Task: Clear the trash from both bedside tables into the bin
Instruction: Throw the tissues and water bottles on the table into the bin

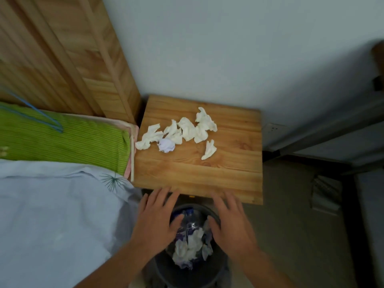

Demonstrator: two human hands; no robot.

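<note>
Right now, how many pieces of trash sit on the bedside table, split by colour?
Cream-white crumpled tissues: 6, though the overlapping ones are hard to separate
Pale bluish-white paper ball: 1
Total on the bedside table: 7

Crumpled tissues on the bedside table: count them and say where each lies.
About 7, though overlaps may hide more. Five white tissues form a touching row across the bedside table, a bluish ball sits against its front, and one white tissue lies apart on the right.
</note>
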